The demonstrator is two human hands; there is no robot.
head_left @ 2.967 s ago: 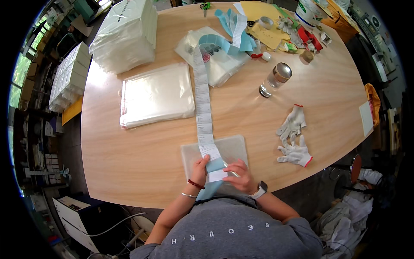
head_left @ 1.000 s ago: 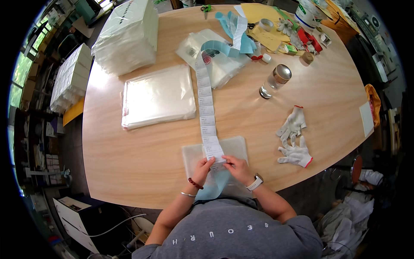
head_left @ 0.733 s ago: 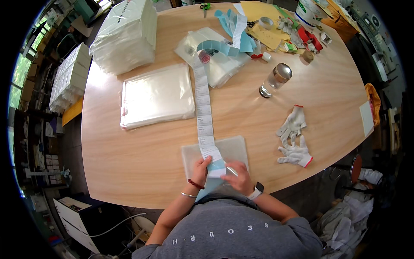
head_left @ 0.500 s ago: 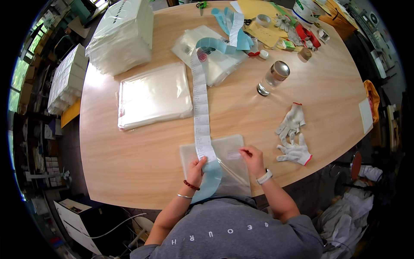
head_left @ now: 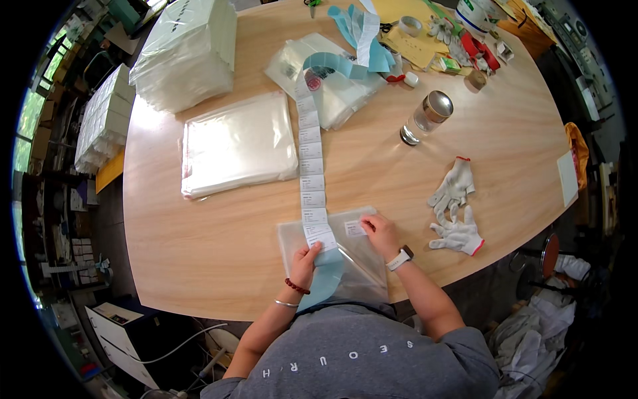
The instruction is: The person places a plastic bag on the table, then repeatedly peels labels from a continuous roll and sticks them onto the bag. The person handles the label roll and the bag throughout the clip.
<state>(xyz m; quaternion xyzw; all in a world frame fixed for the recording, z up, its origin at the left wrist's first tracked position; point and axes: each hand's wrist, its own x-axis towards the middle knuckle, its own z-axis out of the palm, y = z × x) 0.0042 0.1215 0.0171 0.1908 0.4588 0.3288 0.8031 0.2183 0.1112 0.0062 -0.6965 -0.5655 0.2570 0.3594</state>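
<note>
At the lower middle of the frame, the left hand (head_left: 307,256) pinches the near end of a long strip of white labels (head_left: 311,173) on blue backing, thumb on top. Just right of it, the right hand (head_left: 380,231) presses its fingertips on a single small white label (head_left: 354,229) lying on a clear plastic bag (head_left: 362,256) flat on the wooden tabletop (head_left: 212,239). To the right lie a pair of white work gloves (head_left: 455,209). Farther up, the strip runs to the upper middle, over a pile of bags (head_left: 332,86). Left of the strip sits a flat stack of clear bags (head_left: 236,143); a metal-lidded glass jar (head_left: 428,114) stands at right.
</note>
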